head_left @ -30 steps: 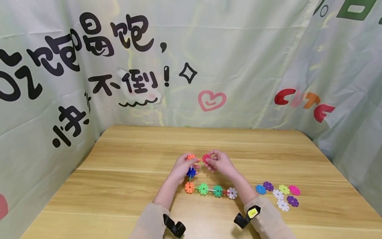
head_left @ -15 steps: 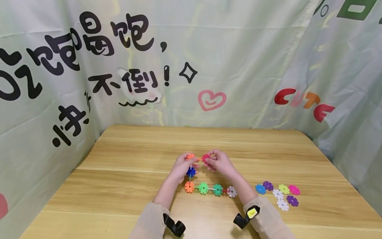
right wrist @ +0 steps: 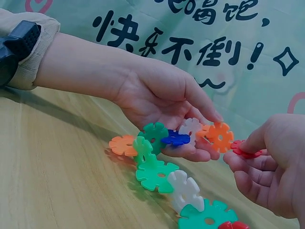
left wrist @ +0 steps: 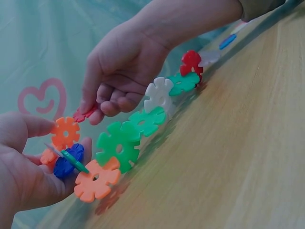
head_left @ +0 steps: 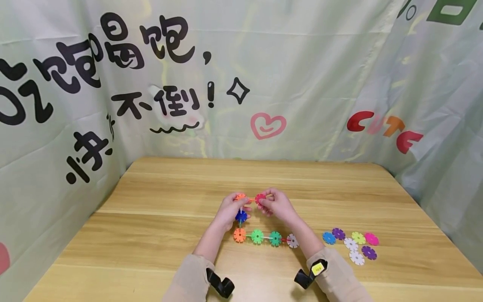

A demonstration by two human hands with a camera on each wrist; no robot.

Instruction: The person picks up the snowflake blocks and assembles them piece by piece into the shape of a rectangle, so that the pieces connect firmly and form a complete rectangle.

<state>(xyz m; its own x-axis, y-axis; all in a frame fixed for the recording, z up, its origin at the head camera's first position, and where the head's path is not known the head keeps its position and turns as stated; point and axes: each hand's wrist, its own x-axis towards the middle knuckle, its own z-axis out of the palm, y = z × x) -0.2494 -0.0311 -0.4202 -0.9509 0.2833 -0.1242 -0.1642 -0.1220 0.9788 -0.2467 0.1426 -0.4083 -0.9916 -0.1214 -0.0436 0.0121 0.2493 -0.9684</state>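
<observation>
Pale printed cloth (head_left: 309,75) hangs beyond the far edge of the wooden surface (head_left: 151,251) as both hands (head_left: 228,209) (head_left: 278,205) pinch a disc chain (head_left: 257,237).

Between the right fingers (right wrist: 259,179), the red disc (right wrist: 247,153) looks like smooth plastic, as does the orange disc (right wrist: 226,132) at the left fingers (right wrist: 205,105). The green discs (right wrist: 151,174) below them are faintly glossy plastic. Under all the fingers, the table (head_left: 151,235) has a smooth, satin wood-grain surface. Beyond them hangs creased cloth (head_left: 313,84); back from them, the sleeves (head_left: 188,277) are matt cloth.
</observation>
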